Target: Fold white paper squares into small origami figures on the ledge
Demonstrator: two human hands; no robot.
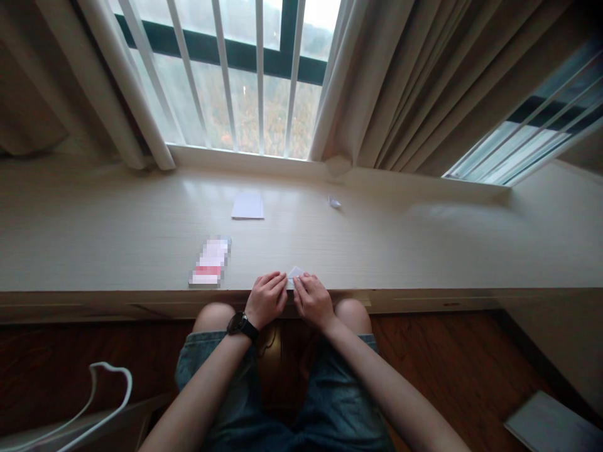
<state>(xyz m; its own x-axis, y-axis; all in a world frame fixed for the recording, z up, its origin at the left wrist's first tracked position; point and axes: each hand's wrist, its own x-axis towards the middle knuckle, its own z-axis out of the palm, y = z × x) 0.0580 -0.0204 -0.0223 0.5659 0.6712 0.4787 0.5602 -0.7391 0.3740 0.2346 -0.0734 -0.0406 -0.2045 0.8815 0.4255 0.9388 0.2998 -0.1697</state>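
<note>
A small piece of folded white paper (pixel 296 272) is at the front edge of the desk, its pointed top facing away from me. My left hand (pixel 267 296), with a black watch on the wrist, has its fingers pressed together at the paper's left side. On the right side, my right hand (pixel 313 299) pinches the paper, fingertips lying over its lower part. Both hands partly cover it, so its full shape is hidden. Farther back lies a small folded paper piece (pixel 334 202), and a stack of white paper sheets (pixel 247 206) sits to its left.
A phone (pixel 210 262) with a blurred-out screen lies left of my hands on the pale desk (pixel 424 251). Behind the desk are a barred window (pixel 235 94) and beige curtains (pixel 400 81). A white curved frame (pixel 127 383) stands at lower left.
</note>
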